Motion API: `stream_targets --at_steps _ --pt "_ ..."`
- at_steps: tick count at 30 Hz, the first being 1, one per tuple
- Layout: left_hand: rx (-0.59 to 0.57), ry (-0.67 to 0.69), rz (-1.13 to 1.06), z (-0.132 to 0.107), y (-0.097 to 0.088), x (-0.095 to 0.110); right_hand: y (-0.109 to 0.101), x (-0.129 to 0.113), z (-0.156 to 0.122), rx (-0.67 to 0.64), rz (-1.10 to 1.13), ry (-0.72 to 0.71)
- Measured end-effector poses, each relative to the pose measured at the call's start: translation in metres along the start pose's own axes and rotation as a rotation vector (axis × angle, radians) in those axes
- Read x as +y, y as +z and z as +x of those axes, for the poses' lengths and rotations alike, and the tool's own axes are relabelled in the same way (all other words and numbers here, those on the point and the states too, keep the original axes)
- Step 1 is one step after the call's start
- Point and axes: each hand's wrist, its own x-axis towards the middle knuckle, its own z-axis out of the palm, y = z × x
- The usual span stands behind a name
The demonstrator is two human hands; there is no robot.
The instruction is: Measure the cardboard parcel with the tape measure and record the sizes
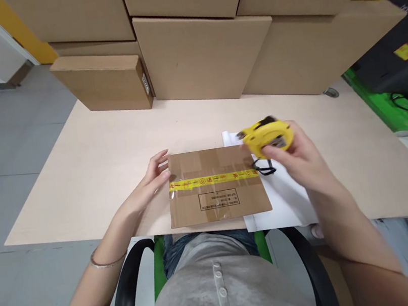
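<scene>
A flat brown cardboard box (206, 165) lies near the table's front edge, with yellow printed tape across it and a framed block of print below the tape. My left hand (155, 174) rests at the box's left side, its fingers stretched out and apart, holding nothing. Above the box's right end, my right hand (298, 156) grips a yellow tape measure (268, 137) with black parts. A black wrist strap (264, 168) hangs from it. I see no blade drawn out. White paper (283, 200) lies on the table to the right, partly under the box.
Large cardboard boxes (201, 56) are stacked along the back of the pale table (93, 180). A smaller carton (101, 81) stands at the back left. On the right is a green surface (375, 96) with a black object and cables. Black chair armrests (124, 298) flank my body.
</scene>
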Motion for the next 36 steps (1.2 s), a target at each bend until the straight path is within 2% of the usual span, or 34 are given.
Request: stream_targets --at_steps 2,4,7,9,13,17,21,23,25,27,32,36 --pt "0.038 -0.089 -0.032 -0.002 0.006 0.002 -0.019 0.012 -0.001 0.093 0.101 0.125" --pt "0.016 -0.132 -0.028 -0.004 0.011 0.006 -0.029 0.025 -0.002 0.126 0.171 0.258" --pt "-0.041 -0.131 -0.002 -0.002 0.017 0.011 -0.027 0.037 -0.008 0.073 0.26 0.398" --pt "-0.07 -0.109 -0.003 -0.001 0.017 0.015 -0.022 0.037 -0.014 0.08 0.296 0.406" --pt "-0.074 0.063 -0.014 0.0 0.008 0.022 -0.021 0.022 -0.031 0.226 0.347 0.243" --pt "-0.078 0.351 0.062 0.006 0.0 0.027 -0.034 0.003 -0.043 0.195 0.334 0.053" --pt "-0.131 0.51 0.182 0.017 -0.004 0.013 -0.048 -0.009 -0.041 0.325 0.183 -0.083" --pt "-0.175 0.534 0.184 0.021 -0.008 0.002 -0.049 -0.015 -0.034 0.329 0.105 -0.143" --pt "-0.204 0.526 0.096 0.023 -0.01 -0.008 -0.042 -0.022 -0.021 0.225 0.04 -0.218" --pt "-0.195 0.517 -0.036 0.026 -0.007 -0.013 -0.026 -0.031 -0.004 0.064 -0.027 -0.305" --pt "-0.04 0.457 -0.299 0.035 0.015 -0.001 0.04 -0.051 0.043 -0.384 -0.205 -0.48" --pt "0.021 0.284 -0.456 0.04 0.027 0.006 0.076 -0.059 0.061 -0.568 -0.34 -0.418"
